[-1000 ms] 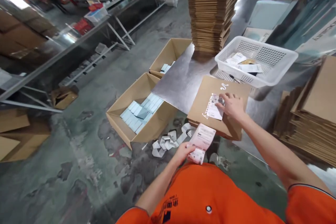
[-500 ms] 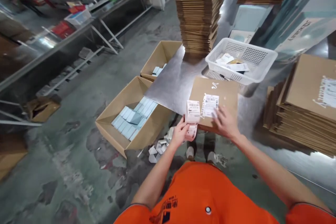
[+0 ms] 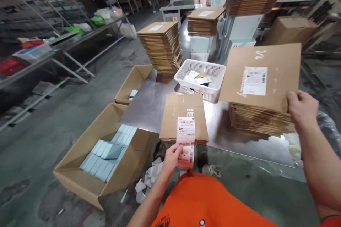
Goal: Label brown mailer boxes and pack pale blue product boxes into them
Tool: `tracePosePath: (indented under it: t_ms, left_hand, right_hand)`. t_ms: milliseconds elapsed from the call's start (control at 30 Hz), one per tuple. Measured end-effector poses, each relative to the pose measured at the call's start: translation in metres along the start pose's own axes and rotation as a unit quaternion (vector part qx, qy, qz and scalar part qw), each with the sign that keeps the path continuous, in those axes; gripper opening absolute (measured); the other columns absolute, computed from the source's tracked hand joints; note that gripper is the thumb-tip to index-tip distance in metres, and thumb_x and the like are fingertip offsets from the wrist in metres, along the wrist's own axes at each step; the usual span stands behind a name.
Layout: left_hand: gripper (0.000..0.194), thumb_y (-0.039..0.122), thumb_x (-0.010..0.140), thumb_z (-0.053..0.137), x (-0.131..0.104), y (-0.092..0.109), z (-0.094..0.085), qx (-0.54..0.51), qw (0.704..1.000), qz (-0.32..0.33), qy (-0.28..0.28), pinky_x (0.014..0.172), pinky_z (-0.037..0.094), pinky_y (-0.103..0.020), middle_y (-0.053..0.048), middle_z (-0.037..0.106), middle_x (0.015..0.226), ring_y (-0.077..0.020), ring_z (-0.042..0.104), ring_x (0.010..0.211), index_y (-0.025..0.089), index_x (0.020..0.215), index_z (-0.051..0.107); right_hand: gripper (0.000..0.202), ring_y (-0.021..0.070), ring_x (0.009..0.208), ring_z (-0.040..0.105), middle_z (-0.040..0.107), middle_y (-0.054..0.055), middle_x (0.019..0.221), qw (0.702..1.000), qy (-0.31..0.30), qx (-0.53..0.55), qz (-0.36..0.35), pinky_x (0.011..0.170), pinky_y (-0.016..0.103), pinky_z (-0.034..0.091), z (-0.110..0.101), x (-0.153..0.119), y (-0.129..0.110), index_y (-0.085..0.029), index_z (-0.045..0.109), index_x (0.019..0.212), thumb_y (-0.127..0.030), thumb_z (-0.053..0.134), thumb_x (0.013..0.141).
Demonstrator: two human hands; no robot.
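My left hand (image 3: 171,159) pinches a strip of printed shipping labels (image 3: 185,130) that hangs past the table's front edge. Behind the strip, a flattened cardboard box (image 3: 170,117) lies at that edge, partly covered by the labels. On the right, my right hand (image 3: 303,110) grips the right edge of another flattened cardboard box (image 3: 283,74), which bears a white label (image 3: 255,81) and white lettering. This one is tilted over a stack of flattened boxes (image 3: 262,122); whether it touches the stack is unclear. The fingers under it are hidden.
A white plastic basket (image 3: 223,72) with papers stands on the metal table (image 3: 149,99). Behind it rises a stack of flattened boxes (image 3: 160,49). Left of the table, an open carton (image 3: 74,177) holds pale blue boxes (image 3: 106,156). Paper scraps (image 3: 153,175) lie on the floor.
My right hand has carried the labelled flattened box from the table's front edge to the right-hand stack, exposing another flattened box beneath. My left hand still holds the label strip. The view has shifted right.
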State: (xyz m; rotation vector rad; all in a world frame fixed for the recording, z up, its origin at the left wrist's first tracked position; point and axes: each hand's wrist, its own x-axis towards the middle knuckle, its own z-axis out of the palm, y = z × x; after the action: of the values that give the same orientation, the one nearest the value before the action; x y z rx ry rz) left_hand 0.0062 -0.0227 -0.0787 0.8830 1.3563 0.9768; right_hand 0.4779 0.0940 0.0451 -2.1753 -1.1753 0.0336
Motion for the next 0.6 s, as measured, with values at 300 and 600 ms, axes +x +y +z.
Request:
tracePosePath:
  t_ms: [300,600]
  left_hand:
    - [0.043,0.055,0.072,0.076,-0.009,0.0,0.038,-0.033,0.997,-0.039,-0.056,0.068,0.053,-0.027,-0.005,0.073,0.08,-0.0177,0.063,0.074,0.014,0.082,0.076]
    - [0.058,0.031,0.059,0.086,-0.001,0.028,0.017,-0.084,0.992,0.037,0.092,0.096,0.049,-0.03,-0.009,0.07,0.122,-0.0236,0.062,0.113,0.018,0.114,0.071]
  right_hand:
    - [0.076,0.0338,0.12,0.061,0.059,0.017,0.138,0.881,-0.299,0.189,-0.315,0.093,0.052,0.054,0.06,-0.069,-0.091,-0.024,0.057,0.141,-0.074,0.057,0.085]
    - [0.06,0.0147,0.057,0.049,0.053,-0.001,0.058,0.735,-0.569,0.262,-0.26,0.052,0.027,0.038,0.165,-0.203,-0.149,-0.02,0.057,0.063,-0.075,0.049,0.086]
